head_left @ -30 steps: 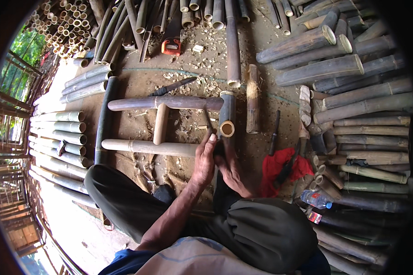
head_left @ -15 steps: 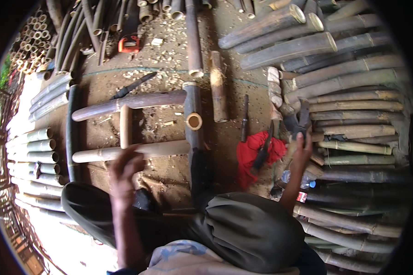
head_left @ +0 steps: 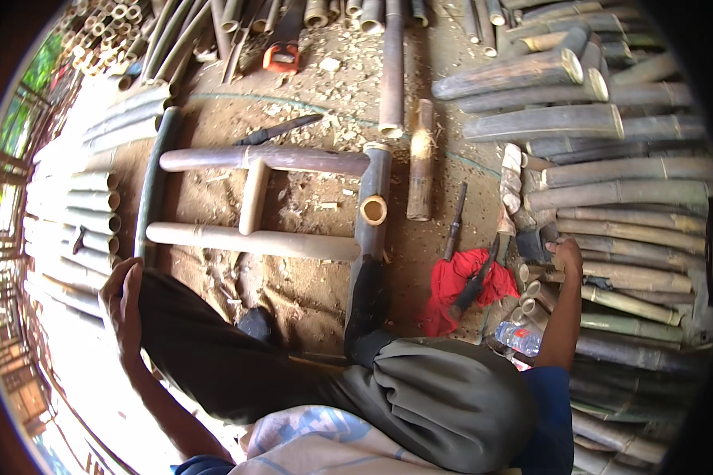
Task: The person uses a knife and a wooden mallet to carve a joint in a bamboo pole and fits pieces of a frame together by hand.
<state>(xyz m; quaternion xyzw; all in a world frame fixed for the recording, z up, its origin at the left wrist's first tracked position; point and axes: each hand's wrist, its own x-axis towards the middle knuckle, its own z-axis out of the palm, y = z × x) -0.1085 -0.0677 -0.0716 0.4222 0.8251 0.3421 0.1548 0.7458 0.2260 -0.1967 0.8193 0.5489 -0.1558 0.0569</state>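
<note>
My left hand (head_left: pixel 122 305) is beside my left knee with its fingers curled in, and nothing shows in them. Out to the right, my right hand (head_left: pixel 565 257) has its fingers bent in at a dark block-like object (head_left: pixel 535 244) by the stacked bamboo. What those fingers grip, if anything, is hidden. On the ground before me lies a joined bamboo frame (head_left: pixel 253 240) of two rails and a short crosspiece. Its right post (head_left: pixel 372 178) has a round hole with a pale rim and runs down to my legs.
A red cloth (head_left: pixel 483 273) with a dark-handled tool on it lies between the frame and my right hand. Near that arm is a plastic bottle (head_left: pixel 519 339). A long dark blade (head_left: pixel 285 129) and an orange-handled saw (head_left: pixel 281 58) lie beyond. Bamboo poles (head_left: pixel 626 170) pile up right.
My left hand has swung left, from above the frame to beside my knee. My right hand has shifted; the dark tool that stood up from its fingers no longer shows. The view has shifted too.
</note>
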